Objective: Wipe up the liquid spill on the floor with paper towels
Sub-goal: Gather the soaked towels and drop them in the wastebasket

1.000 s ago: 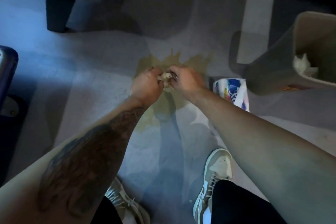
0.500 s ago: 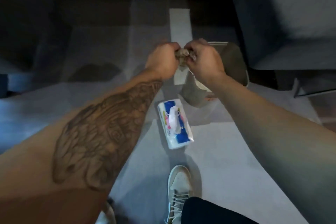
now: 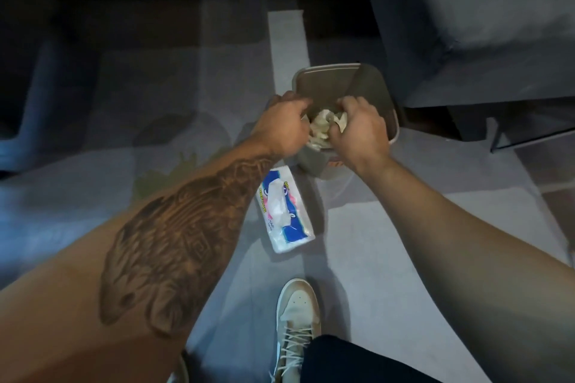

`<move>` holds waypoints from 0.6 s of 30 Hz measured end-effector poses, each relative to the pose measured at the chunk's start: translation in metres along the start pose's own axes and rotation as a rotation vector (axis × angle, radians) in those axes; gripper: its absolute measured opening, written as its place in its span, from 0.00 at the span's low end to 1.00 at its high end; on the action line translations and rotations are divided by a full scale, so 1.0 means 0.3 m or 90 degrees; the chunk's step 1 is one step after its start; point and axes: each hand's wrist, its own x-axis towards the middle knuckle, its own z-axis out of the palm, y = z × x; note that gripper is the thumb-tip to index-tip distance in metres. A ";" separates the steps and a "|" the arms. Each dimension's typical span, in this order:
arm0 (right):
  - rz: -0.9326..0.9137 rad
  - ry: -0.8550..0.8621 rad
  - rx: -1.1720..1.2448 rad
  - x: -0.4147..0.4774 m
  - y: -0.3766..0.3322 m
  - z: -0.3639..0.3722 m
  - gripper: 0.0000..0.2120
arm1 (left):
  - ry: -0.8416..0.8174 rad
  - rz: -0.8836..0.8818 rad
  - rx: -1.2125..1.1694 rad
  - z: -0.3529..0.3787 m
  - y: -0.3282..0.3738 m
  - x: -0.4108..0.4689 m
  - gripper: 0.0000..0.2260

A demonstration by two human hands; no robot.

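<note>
Both of my hands hover over the mouth of a grey waste bin [image 3: 370, 84]. My right hand [image 3: 357, 130] is curled around a crumpled, stained paper towel wad [image 3: 337, 120] just above the opening. My left hand [image 3: 284, 124] sits at the bin's near-left rim, touching the pale crumpled paper [image 3: 319, 134]; its fingertips are hidden, so its grip is unclear. A yellowish liquid spill [image 3: 168, 174] stains the grey floor to the left, partly hidden by my tattooed left forearm. An open blue-and-white paper towel pack [image 3: 284, 208] lies on the floor between my arms.
A dark sofa or cabinet [image 3: 466, 25] stands right beside the bin on the right. More dark furniture [image 3: 28, 71] is at the far left. My pale sneaker [image 3: 297, 314] is planted just below the towel pack.
My view swung from the spill to the bin. Both hands carried the wad from the spill to the bin and lowered it to the opening, spreading slightly apart.
</note>
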 end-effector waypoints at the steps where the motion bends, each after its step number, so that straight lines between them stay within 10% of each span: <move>1: -0.017 0.011 0.029 -0.022 -0.027 0.010 0.17 | 0.031 0.004 -0.002 -0.004 -0.036 -0.019 0.21; 8: -0.104 -0.154 0.104 -0.221 -0.198 0.181 0.13 | 0.095 -0.088 -0.036 0.062 -0.300 -0.242 0.17; 14: 0.130 -0.296 0.041 -0.383 -0.166 0.454 0.32 | -0.048 -0.317 -0.226 0.226 -0.395 -0.432 0.11; 18: 0.193 -0.251 0.083 -0.444 -0.155 0.529 0.20 | -0.079 -0.414 -0.377 0.292 -0.388 -0.474 0.10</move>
